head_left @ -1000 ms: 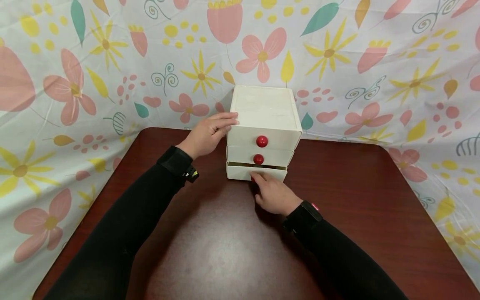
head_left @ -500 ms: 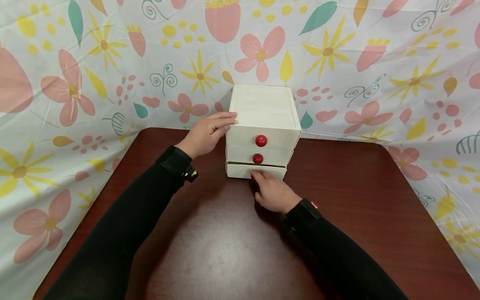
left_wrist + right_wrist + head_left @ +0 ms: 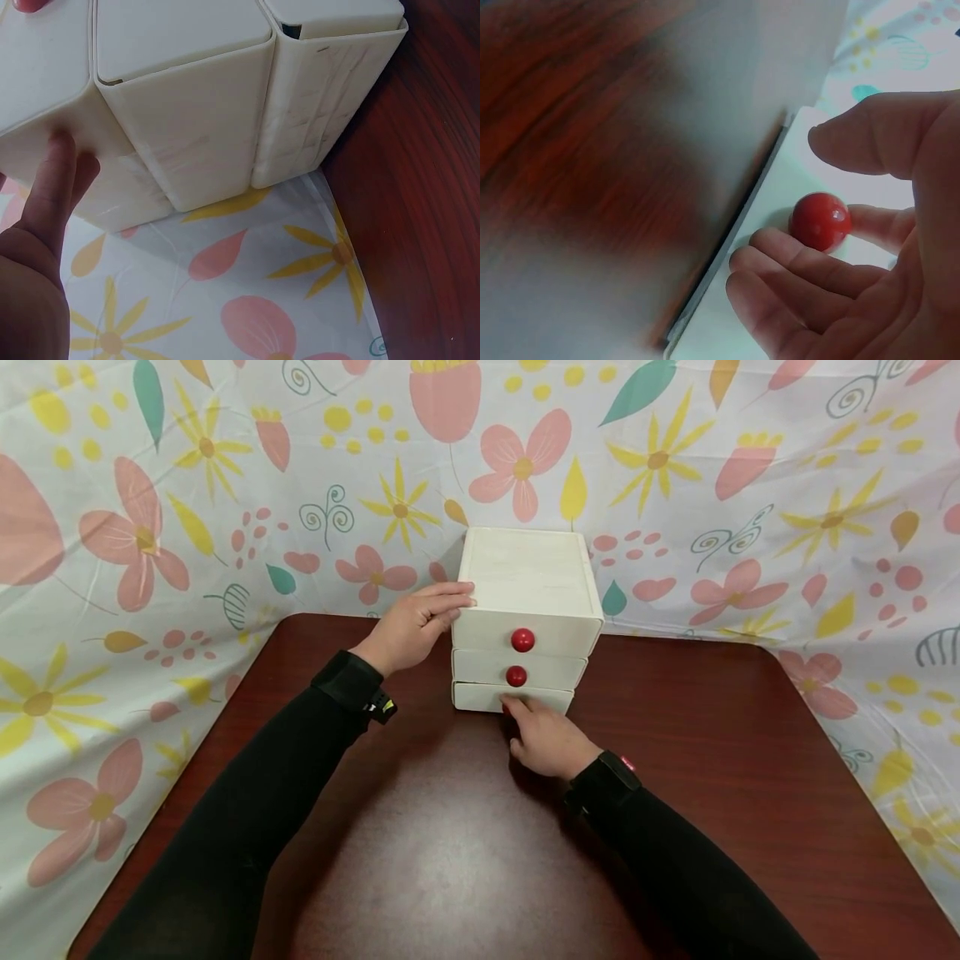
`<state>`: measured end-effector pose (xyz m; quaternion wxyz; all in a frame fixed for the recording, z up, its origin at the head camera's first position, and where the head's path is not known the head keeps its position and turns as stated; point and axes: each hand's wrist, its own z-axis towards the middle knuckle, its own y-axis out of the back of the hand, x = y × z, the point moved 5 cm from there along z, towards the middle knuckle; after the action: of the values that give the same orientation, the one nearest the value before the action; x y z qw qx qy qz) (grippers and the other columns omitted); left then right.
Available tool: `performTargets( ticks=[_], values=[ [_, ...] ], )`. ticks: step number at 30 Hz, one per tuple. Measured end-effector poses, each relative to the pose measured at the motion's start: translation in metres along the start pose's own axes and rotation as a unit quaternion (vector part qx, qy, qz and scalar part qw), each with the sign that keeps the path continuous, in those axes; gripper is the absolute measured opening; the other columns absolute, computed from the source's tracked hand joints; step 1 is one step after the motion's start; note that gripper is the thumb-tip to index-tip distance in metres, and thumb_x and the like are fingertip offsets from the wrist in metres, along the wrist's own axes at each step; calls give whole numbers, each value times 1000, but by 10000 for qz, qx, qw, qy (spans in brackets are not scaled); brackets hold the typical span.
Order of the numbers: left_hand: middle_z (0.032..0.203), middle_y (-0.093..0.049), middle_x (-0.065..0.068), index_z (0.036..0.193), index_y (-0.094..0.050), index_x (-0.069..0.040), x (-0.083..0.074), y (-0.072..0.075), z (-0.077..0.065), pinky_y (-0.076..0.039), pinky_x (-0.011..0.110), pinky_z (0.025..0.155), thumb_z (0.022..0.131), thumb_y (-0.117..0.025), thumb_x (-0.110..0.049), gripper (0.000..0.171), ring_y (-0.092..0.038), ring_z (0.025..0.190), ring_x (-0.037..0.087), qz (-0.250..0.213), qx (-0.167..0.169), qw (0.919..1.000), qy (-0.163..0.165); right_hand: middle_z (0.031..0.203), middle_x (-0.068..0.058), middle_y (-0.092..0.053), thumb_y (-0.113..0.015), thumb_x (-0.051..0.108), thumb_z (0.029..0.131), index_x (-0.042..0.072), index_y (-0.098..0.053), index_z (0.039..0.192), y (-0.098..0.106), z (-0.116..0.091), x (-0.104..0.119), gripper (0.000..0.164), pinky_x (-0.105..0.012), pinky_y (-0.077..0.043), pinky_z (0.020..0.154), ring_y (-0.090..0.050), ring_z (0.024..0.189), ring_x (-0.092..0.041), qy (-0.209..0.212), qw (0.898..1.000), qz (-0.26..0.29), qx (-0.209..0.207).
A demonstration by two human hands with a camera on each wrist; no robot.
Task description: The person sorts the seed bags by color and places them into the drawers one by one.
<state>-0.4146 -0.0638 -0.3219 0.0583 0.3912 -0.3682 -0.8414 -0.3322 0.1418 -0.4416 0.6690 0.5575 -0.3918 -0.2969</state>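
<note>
A white three-tier drawer cabinet (image 3: 528, 572) stands at the back of the table. My left hand (image 3: 412, 627) rests on its upper left side, fingers over the top edge and thumb against the side wall. My right hand (image 3: 551, 739) is at the front of the bottom drawer (image 3: 476, 697), fingertips touching it around its round red knob (image 3: 821, 221). In the right wrist view the thumb stands apart from that knob, with fingers on either side of it. The bottom drawer sits nearly flush; a small dark gap shows at its corner in the left wrist view.
Red knobs mark the top drawer (image 3: 522, 640) and the middle drawer (image 3: 516, 676). The dark reddish wooden table (image 3: 712, 760) extends around the cabinet. A floral cloth (image 3: 300, 485) hangs behind it and along both sides.
The bottom drawer has slid back into the cabinet, and the opening along its top has closed. My right hand has moved slightly forward with it, while my left hand has stayed on the cabinet.
</note>
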Motion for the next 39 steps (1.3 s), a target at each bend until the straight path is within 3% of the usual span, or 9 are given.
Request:
performTargets(
  ticks=[11,25,34,39],
  values=[
    [149,-47,-8,138,-62,-11,-2,2,1,-42,25,99,107,-49,-21,35,-39,136,4,79,67,9999,22,130,-26,-52,-65,14,89,-3,-35,151,-2,3,-2,70,-43,-48,94,-57,113,-33,-52,9999,66,60],
    [149,-46,-8,139,-61,-12,-1,2,1,-41,25,101,107,-48,-23,36,-38,137,5,134,82,9999,28,120,-22,-56,-66,11,88,-2,-37,148,2,6,-4,68,-42,-48,92,-57,106,-32,58,9994,316,157],
    [150,-44,-9,139,-61,-11,-3,2,1,-41,25,100,108,-47,-24,36,-36,137,3,-80,191,9998,54,141,-21,-46,-64,11,91,16,-28,159,6,0,-15,78,-44,-44,99,-52,117,-29,-245,9918,972,798],
    [150,-44,-9,139,-61,-12,-3,2,1,-42,25,99,108,-47,-24,36,-36,136,3,-64,148,9999,47,144,-21,-44,-64,12,91,20,-25,160,8,-1,-18,79,-46,-43,100,-50,121,-30,-298,9895,1041,957]
  ],
)
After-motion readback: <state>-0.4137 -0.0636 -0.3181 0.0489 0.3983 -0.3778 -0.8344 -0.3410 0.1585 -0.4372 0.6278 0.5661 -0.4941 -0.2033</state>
